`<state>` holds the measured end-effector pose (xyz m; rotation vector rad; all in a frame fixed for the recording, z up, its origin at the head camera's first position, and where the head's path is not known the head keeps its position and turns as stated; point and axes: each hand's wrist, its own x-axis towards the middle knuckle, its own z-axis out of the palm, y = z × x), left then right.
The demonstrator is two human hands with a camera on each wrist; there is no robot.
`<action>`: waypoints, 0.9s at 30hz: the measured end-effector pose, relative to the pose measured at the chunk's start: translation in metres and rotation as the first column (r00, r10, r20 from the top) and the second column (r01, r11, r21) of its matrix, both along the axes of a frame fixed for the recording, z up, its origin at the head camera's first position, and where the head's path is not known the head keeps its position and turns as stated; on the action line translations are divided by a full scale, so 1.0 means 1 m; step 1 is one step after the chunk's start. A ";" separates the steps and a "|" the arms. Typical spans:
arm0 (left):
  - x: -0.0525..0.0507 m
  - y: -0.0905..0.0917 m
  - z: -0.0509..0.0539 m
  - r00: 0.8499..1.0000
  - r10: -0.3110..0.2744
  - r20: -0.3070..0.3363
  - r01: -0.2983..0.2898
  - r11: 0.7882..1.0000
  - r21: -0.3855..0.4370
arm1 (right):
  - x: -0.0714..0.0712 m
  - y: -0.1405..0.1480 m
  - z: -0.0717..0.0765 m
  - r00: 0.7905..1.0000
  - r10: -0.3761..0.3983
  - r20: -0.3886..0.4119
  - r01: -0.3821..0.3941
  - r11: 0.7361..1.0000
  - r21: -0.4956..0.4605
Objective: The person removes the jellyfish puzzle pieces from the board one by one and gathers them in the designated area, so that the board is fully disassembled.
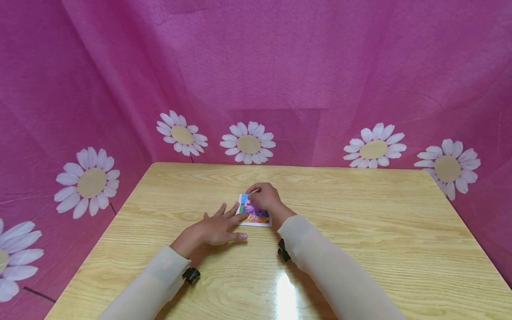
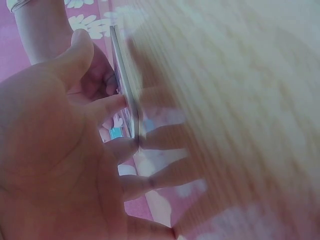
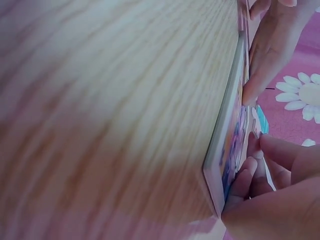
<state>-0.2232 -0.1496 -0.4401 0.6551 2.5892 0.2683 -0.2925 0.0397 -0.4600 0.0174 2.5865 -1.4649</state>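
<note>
A small flat picture puzzle (image 1: 256, 218) with a pale border lies on the wooden table, its print pink, blue, green and yellow. My left hand (image 1: 222, 229) spreads its fingers at the puzzle's left side, with fingertips on its edge and face. In the left wrist view the left hand's palm (image 2: 55, 155) shows, with the fingertips down on the tabletop and puzzle edge. My right hand (image 1: 264, 196) bends over the puzzle's upper right, pinching a thin puzzle piece (image 1: 254, 191) between thumb and fingers. The curled right fingers (image 3: 242, 182) hide most of this piece.
The light wooden table (image 1: 360, 222) stretches out around the puzzle. A pink curtain (image 1: 280, 66) printed with white daisies hangs behind the table and at its sides. Dark wrist cameras (image 1: 191, 275) sit under both sleeves.
</note>
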 end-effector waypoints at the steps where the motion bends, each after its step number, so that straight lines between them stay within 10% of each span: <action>1: 0.000 0.000 0.000 1.000 0.000 0.000 0.000 1.000 0.001 | 0.000 0.000 0.001 1.000 0.002 -0.001 -0.002 1.000 -0.005; 27: -0.002 0.000 -0.005 1.000 0.011 0.005 -0.011 1.000 0.001 | -0.003 0.025 0.004 0.998 -0.036 0.044 0.045 0.977 -0.210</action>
